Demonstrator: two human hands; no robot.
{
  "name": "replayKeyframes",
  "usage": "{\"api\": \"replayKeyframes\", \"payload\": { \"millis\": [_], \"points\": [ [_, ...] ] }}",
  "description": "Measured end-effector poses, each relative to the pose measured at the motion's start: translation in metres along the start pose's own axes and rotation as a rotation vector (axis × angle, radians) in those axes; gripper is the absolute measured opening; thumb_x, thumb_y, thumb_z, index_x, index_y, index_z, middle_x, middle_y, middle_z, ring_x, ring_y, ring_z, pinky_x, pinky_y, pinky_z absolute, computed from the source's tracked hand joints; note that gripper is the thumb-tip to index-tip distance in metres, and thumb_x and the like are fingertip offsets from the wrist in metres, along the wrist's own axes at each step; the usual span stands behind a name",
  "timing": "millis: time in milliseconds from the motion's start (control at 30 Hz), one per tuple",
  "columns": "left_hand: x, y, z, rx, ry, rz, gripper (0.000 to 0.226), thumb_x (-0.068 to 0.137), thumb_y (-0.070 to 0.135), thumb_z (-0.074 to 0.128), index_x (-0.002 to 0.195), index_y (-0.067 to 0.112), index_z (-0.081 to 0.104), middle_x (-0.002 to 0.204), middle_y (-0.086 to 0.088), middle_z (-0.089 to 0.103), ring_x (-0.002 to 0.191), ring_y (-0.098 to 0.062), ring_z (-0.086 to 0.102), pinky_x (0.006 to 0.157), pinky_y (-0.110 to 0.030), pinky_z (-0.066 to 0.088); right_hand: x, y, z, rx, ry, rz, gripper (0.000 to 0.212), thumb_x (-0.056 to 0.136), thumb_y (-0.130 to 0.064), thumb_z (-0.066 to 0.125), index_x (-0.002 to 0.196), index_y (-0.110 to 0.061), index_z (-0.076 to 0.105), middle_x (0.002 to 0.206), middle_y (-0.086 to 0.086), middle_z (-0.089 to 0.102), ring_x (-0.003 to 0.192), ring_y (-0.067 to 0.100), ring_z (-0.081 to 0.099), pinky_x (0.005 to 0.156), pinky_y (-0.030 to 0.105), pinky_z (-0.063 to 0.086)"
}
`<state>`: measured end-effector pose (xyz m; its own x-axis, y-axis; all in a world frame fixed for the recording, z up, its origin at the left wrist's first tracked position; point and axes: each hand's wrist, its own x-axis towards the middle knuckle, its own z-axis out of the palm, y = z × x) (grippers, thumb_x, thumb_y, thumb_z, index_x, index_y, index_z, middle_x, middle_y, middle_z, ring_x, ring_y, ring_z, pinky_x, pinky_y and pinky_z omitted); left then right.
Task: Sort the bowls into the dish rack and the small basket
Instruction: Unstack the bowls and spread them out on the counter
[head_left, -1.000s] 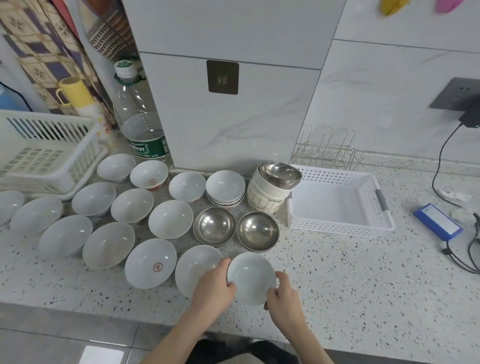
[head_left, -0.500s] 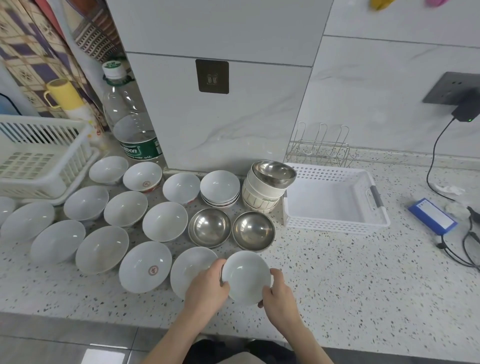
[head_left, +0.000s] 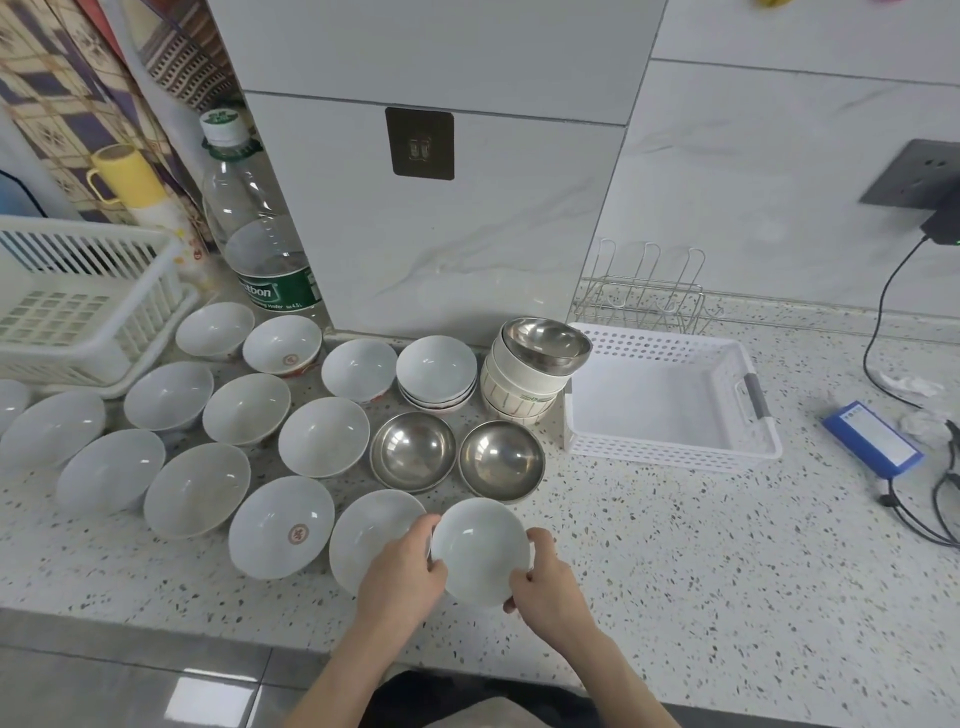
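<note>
A small white bowl (head_left: 480, 551) is near the counter's front edge, held from both sides. My left hand (head_left: 402, 577) grips its left rim and my right hand (head_left: 545, 584) grips its right rim. Several white bowls (head_left: 280, 525) stand spread over the counter to the left. Two steel bowls (head_left: 413, 449) sit just behind the held bowl. A stack of bowls topped by a tilted steel one (head_left: 540, 340) stands beside the small white basket (head_left: 675, 457), which is empty. The white dish rack (head_left: 78, 280) stands at the far left.
A large water bottle (head_left: 260, 249) and a yellow cup (head_left: 127, 174) stand behind the bowls. A wire rack (head_left: 649, 291) is behind the basket. A blue pack (head_left: 872, 441) with cables lies at the right. A white cabinet (head_left: 441, 208) blocks the back.
Both hands keep hold of the small white bowl and have shifted it only slightly. The camera view has tilted a little.
</note>
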<state>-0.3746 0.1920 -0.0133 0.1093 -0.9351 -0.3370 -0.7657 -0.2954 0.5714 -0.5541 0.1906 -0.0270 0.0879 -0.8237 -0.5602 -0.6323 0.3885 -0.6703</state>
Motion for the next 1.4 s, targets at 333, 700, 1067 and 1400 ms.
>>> {"api": "replayKeyframes", "payload": {
  "millis": [333, 700, 1067, 1400],
  "points": [
    [0.017, -0.005, -0.004, -0.244, 0.030, -0.107, 0.043, 0.095, 0.029, 0.056, 0.137, 0.030, 0.051, 0.065, -0.003, 0.071, 0.058, -0.007, 0.063, 0.057, -0.020, 0.045, 0.004, 0.008, -0.028, 0.024, -0.034, -0.017, 0.038, 0.098, -0.040, 0.040, 0.133, -0.027, 0.043, 0.068, -0.002, 0.073, 0.042, -0.002, 0.049, 0.045, 0.016, 0.040],
    [0.148, 0.017, -0.070, -0.587, 0.119, -0.277, 0.061, 0.092, 0.040, 0.056, 0.144, 0.015, 0.036, 0.076, -0.008, 0.073, 0.042, -0.014, 0.043, 0.037, -0.022, 0.032, 0.022, -0.036, -0.057, 0.221, 0.242, -0.047, 0.018, 0.096, -0.031, 0.049, 0.111, -0.033, 0.059, 0.066, -0.012, 0.071, 0.041, 0.001, 0.046, 0.040, 0.017, 0.038],
    [0.195, 0.021, -0.081, -0.514, -0.067, -0.185, 0.034, 0.092, 0.013, 0.050, 0.124, 0.022, 0.044, 0.089, -0.010, 0.071, 0.055, -0.017, 0.069, 0.036, -0.020, 0.030, 0.031, -0.080, -0.017, 0.282, 0.329, -0.010, 0.019, 0.096, -0.030, 0.049, 0.096, -0.049, 0.053, 0.068, -0.014, 0.071, 0.071, -0.007, 0.061, 0.063, 0.022, 0.042],
    [0.197, 0.010, -0.087, -0.560, -0.084, -0.031, 0.040, 0.090, 0.010, 0.047, 0.118, 0.038, 0.048, 0.098, 0.005, 0.068, 0.057, -0.013, 0.073, 0.038, -0.019, 0.038, 0.037, -0.099, -0.004, 0.174, 0.323, 0.100, 0.015, 0.096, -0.026, 0.050, 0.106, -0.036, 0.057, 0.068, -0.014, 0.071, 0.071, -0.004, 0.062, 0.058, 0.016, 0.039]
  ]
}}
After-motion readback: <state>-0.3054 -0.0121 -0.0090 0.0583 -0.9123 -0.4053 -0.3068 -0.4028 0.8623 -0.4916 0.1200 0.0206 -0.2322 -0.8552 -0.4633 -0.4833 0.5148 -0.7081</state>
